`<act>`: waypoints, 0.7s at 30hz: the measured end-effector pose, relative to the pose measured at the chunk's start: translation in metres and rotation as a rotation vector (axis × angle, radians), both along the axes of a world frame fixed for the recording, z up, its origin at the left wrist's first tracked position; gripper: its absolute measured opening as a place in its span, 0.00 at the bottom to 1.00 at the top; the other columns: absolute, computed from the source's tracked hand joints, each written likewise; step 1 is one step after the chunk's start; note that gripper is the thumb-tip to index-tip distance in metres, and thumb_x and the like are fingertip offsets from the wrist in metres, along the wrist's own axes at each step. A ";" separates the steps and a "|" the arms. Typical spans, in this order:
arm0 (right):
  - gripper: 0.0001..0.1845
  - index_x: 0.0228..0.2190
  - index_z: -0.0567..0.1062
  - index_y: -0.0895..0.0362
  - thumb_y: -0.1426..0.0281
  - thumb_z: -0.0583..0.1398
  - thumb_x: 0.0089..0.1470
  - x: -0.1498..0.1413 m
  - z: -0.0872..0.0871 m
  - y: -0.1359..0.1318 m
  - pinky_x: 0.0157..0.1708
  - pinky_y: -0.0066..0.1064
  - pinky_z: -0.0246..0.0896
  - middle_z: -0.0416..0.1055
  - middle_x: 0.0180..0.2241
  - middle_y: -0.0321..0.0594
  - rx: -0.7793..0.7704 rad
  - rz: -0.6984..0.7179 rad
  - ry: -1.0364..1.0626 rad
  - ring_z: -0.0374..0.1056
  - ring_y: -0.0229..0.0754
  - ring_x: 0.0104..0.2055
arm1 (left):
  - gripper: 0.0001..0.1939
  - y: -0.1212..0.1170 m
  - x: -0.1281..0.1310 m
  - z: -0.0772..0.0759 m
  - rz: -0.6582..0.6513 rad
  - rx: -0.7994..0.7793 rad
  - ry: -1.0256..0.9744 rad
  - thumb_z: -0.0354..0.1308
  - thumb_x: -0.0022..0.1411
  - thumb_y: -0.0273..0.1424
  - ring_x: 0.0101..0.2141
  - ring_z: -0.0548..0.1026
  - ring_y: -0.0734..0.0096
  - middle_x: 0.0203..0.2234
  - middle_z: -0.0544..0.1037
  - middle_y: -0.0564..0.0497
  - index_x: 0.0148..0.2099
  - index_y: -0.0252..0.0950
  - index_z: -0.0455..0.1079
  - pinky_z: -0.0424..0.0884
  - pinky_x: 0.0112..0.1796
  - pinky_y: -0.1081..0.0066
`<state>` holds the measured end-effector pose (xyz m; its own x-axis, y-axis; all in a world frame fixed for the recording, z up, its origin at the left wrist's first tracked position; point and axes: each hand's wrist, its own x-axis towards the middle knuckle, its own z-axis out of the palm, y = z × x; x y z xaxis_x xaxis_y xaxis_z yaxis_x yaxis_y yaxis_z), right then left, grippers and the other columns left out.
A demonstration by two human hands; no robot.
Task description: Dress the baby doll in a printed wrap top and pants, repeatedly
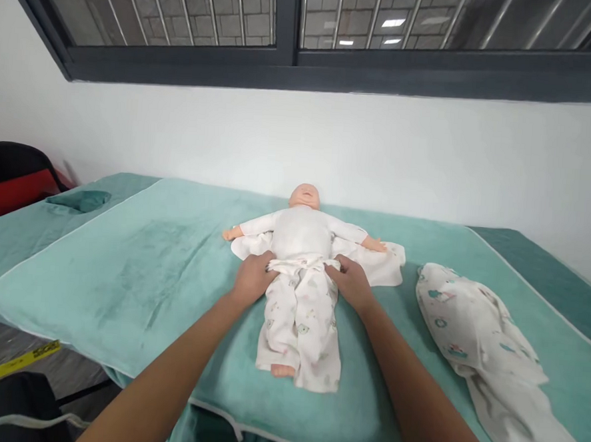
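Note:
A baby doll [306, 196] lies on its back with arms spread, its head toward the wall. White long sleeves and a white top [302, 231] cover its upper body. Printed white baby pants [314, 315] are on its legs, and one foot shows at the left leg opening. My left hand [253, 276] pinches the waistband at the left side. On the right side of the same waistband, my right hand [350, 281] is closed on the fabric. White cloth [380, 263] lies spread beneath the doll's torso and arms.
A green padded mat [122, 264] covers the table. To the right lies a bundled white printed cloth [488, 353]. A red and black item [15, 184] stands at the far left. Behind are a white wall [180, 134] and a dark window frame [284, 73].

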<state>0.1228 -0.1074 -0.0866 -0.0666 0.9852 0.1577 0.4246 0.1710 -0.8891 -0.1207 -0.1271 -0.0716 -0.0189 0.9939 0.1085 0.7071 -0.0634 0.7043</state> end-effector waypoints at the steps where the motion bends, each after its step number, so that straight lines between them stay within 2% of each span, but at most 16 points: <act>1: 0.20 0.19 0.57 0.53 0.57 0.60 0.47 -0.004 -0.001 -0.002 0.26 0.29 0.46 0.50 0.19 0.29 0.005 -0.040 0.055 0.50 0.36 0.25 | 0.05 -0.002 0.004 0.001 0.018 0.001 -0.017 0.53 0.54 0.33 0.33 0.67 0.65 0.23 0.67 0.54 0.29 0.39 0.61 0.61 0.34 0.69; 4: 0.18 0.22 0.59 0.53 0.55 0.57 0.51 -0.009 0.001 -0.009 0.27 0.28 0.50 0.54 0.21 0.29 -0.006 -0.056 0.140 0.53 0.37 0.27 | 0.06 -0.008 0.005 0.012 0.010 -0.011 -0.088 0.51 0.56 0.34 0.32 0.67 0.67 0.26 0.68 0.54 0.33 0.38 0.62 0.63 0.33 0.71; 6: 0.16 0.26 0.64 0.54 0.54 0.58 0.50 -0.008 0.006 -0.014 0.30 0.29 0.54 0.60 0.24 0.31 -0.012 -0.019 0.140 0.57 0.38 0.30 | 0.10 -0.016 -0.003 0.023 -0.077 -0.051 -0.133 0.54 0.54 0.37 0.34 0.68 0.68 0.31 0.71 0.53 0.38 0.37 0.64 0.65 0.33 0.72; 9: 0.18 0.31 0.69 0.55 0.55 0.64 0.44 -0.002 0.016 -0.025 0.35 0.30 0.57 0.66 0.29 0.32 -0.061 0.142 0.109 0.61 0.40 0.34 | 0.24 -0.030 -0.016 0.033 -0.272 -0.162 -0.165 0.62 0.48 0.42 0.39 0.70 0.65 0.38 0.72 0.51 0.45 0.37 0.65 0.67 0.37 0.71; 11: 0.20 0.29 0.70 0.56 0.56 0.66 0.39 -0.001 0.019 -0.031 0.34 0.30 0.57 0.67 0.28 0.31 -0.113 0.248 0.055 0.62 0.40 0.33 | 0.25 -0.037 -0.018 0.033 -0.320 -0.143 -0.104 0.65 0.46 0.44 0.41 0.70 0.63 0.40 0.71 0.49 0.43 0.37 0.66 0.67 0.38 0.69; 13: 0.19 0.24 0.69 0.56 0.56 0.67 0.38 -0.003 0.020 -0.036 0.32 0.29 0.55 0.65 0.24 0.30 -0.132 0.251 0.013 0.61 0.40 0.31 | 0.17 -0.043 -0.014 0.029 -0.271 -0.046 0.002 0.64 0.47 0.42 0.40 0.69 0.62 0.38 0.71 0.49 0.35 0.37 0.66 0.66 0.38 0.68; 15: 0.18 0.22 0.68 0.56 0.56 0.65 0.40 -0.009 0.019 -0.040 0.31 0.29 0.55 0.64 0.22 0.30 -0.117 0.172 0.012 0.60 0.39 0.30 | 0.11 -0.046 -0.006 0.024 -0.191 0.011 0.064 0.61 0.51 0.37 0.38 0.69 0.61 0.32 0.71 0.49 0.29 0.38 0.64 0.64 0.37 0.68; 18: 0.17 0.26 0.70 0.56 0.54 0.60 0.47 -0.015 0.021 -0.047 0.31 0.30 0.57 0.68 0.25 0.33 -0.131 0.121 0.044 0.63 0.41 0.31 | 0.08 -0.052 -0.002 0.020 -0.075 -0.010 0.052 0.55 0.56 0.36 0.34 0.68 0.62 0.26 0.70 0.51 0.30 0.38 0.63 0.61 0.33 0.69; 21: 0.19 0.28 0.71 0.56 0.52 0.57 0.51 -0.012 0.027 -0.062 0.32 0.32 0.59 0.71 0.28 0.36 -0.162 0.110 0.020 0.65 0.42 0.32 | 0.12 -0.063 -0.010 0.021 -0.098 -0.058 -0.022 0.54 0.57 0.41 0.32 0.68 0.66 0.28 0.71 0.53 0.35 0.37 0.64 0.62 0.31 0.71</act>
